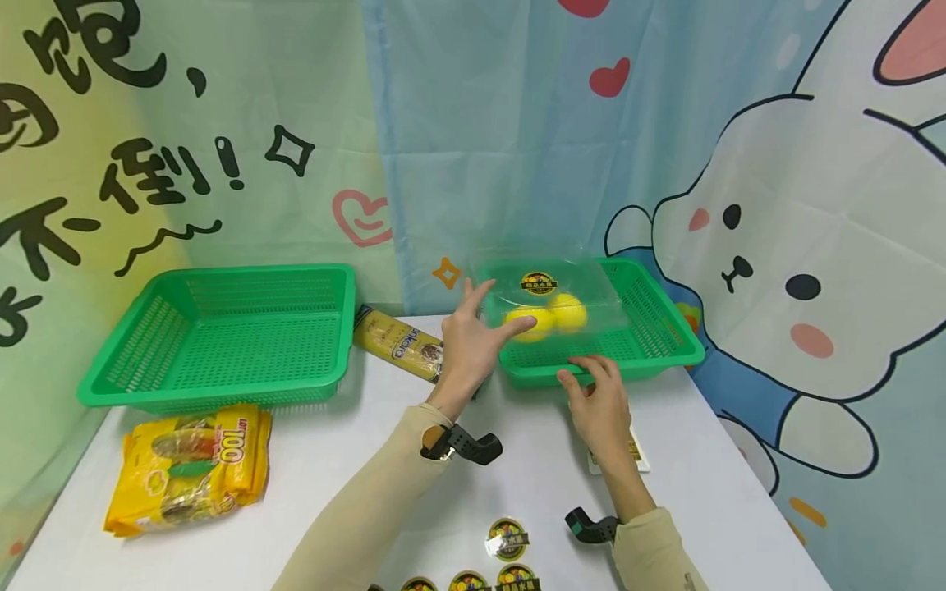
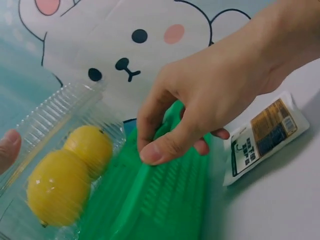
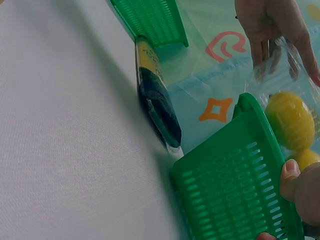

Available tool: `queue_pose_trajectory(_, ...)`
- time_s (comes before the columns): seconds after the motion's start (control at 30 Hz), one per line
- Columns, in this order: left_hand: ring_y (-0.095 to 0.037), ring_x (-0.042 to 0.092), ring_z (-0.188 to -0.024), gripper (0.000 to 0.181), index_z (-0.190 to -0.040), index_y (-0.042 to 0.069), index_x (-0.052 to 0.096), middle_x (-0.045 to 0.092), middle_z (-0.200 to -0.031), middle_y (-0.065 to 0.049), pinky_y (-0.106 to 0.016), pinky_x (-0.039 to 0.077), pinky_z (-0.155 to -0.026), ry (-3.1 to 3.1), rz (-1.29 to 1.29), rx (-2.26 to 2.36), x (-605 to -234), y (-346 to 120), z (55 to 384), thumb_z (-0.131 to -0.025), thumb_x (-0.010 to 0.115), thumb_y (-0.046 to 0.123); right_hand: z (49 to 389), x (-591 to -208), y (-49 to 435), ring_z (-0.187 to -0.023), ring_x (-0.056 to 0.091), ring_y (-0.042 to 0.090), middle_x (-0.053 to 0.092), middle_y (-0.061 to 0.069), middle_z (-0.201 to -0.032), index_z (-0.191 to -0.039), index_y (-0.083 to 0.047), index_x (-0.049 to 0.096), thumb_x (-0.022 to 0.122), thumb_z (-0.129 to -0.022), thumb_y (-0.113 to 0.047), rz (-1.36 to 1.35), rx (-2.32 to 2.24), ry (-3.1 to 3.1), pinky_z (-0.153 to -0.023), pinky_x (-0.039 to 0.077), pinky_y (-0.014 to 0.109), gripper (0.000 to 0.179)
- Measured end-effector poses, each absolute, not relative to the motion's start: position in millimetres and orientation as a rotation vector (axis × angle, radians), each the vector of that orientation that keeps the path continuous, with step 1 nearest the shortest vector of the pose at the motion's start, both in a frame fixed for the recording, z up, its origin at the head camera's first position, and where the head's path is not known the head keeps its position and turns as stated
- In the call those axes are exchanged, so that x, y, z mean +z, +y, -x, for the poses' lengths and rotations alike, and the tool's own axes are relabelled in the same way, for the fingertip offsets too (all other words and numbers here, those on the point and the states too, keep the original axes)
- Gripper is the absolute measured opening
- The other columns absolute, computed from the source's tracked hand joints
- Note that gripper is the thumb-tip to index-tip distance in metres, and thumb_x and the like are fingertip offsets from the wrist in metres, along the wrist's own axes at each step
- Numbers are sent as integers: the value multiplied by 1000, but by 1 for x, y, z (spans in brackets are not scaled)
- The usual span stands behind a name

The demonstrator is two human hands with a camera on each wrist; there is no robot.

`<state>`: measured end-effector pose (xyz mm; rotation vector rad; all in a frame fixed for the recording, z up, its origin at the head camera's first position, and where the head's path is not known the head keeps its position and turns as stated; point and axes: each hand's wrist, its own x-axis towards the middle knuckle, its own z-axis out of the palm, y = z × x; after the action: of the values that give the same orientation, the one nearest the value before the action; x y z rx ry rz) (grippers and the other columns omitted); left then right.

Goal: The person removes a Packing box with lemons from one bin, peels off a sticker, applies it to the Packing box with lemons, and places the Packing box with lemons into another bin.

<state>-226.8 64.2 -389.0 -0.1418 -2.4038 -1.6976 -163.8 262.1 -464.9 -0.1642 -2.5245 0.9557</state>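
Observation:
A clear plastic box (image 1: 608, 300) holding two lemons (image 2: 59, 187) is at the right green basket (image 1: 668, 332), overlapping its left part. It has a round black-and-yellow sticker (image 1: 539, 283) on its lid. My left hand (image 1: 473, 341) holds the box's left end, thumb at the front and fingers at the side, seen partly through the plastic in the right wrist view. With thumb and fingers, my right hand (image 1: 600, 406) pinches the front rim of that basket. Just under the right wrist, a white sachet (image 2: 267, 137) with a brown panel lies on the table.
Another green basket (image 1: 343, 328) stands at the left, with a yellow snack pack (image 1: 188, 468) before it. Between the baskets lies a yellow-and-dark packet (image 1: 399, 343). Several round stickers (image 1: 507, 539) lie at the table's near edge. A printed curtain (image 1: 480, 148) hangs behind.

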Motion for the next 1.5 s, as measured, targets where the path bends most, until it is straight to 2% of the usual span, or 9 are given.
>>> queue_pose_trajectory(0.07, -33, 72, -66, 87, -152, 28, 56, 27, -169, -17, -44, 57, -102, -2397, 149, -1721, -391, 69, 228, -76, 90, 54, 163, -465, 263, -80, 60, 21, 59, 13, -142, -127, -12, 73, 74, -99, -34, 166, 959, -2527, -60, 44, 27, 36)
queue_pose_trajectory(0.1, -31, 74, -70, 86, -151, 29, 57, 27, -169, -17, -44, 56, -104, -2399, 147, -1720, -392, 72, 228, -76, 90, 54, 163, -465, 263, -80, 60, 21, 59, 13, -142, -127, -12, 73, 74, -99, -34, 167, 957, -2528, -61, 44, 27, 36)
queue_pose_trajectory(0.17, -24, 69, -60, 84, -150, 28, 58, 28, -169, -18, -43, 60, -94, -2395, 156, -1714, -394, 76, 229, -77, 90, 54, 163, -466, 263, -80, 61, 21, 59, 13, -141, -127, -11, 73, 74, -99, -34, 171, 954, -2527, -62, 45, 28, 36)
queue_pose_trajectory(0.23, -15, 50, -44, 83, -150, 25, 59, 29, -168, -19, -37, 61, -76, -2387, 173, -1708, -397, 81, 230, -77, 90, 52, 163, -465, 263, -81, 61, 22, 59, 14, -141, -126, -11, 73, 74, -98, -33, 175, 952, -2526, -63, 45, 28, 35)
queue_pose_trajectory(0.33, -8, 25, -41, 81, -148, 23, 60, 31, -167, -22, -29, 45, -51, -2379, 217, -1679, -400, 87, 233, -78, 91, 49, 164, -465, 263, -80, 61, 23, 60, 14, -140, -125, -12, 73, 75, -98, -33, 185, 950, -2525, -64, 44, 29, 35)
queue_pose_trajectory(0.43, -5, 21, -40, 79, -146, 20, 62, 33, -164, -25, -22, 34, -45, -2368, 252, -1642, -402, 93, 236, -78, 91, 47, 163, -464, 262, -80, 61, 23, 60, 13, -140, -126, -11, 74, 75, -98, -33, 190, 949, -2528, -64, 44, 30, 35)
queue_pose_trajectory(0.67, -7, 33, -36, 77, -146, 20, 63, 34, -164, -24, -22, 35, -44, -2352, 224, -1714, -403, 102, 238, -79, 90, 47, 163, -463, 260, -81, 60, 22, 59, 11, -139, -126, -12, 73, 75, -98, -32, 198, 934, -2540, -64, 44, 30, 35)
queue_pose_trajectory(1.1, -5, 31, -34, 73, -147, 21, 62, 33, -165, -22, -19, 27, -38, -2388, 169, -1760, -414, 124, 239, -83, 88, 42, 164, -464, 260, -79, 59, 20, 61, 11, -139, -126, -12, 74, 75, -98, -31, 210, 945, -2523, -64, 43, 30, 34)
queue_pose_trajectory(1.5, -6, 35, -32, 68, -144, 14, 65, 36, -161, -29, -18, 35, -39, -2377, 120, -1759, -422, 132, 240, -84, 89, 34, 163, -463, 260, -80, 63, 24, 62, 10, -141, -125, -11, 74, 77, -96, -31, 199, 938, -2512, -64, 44, 30, 35)
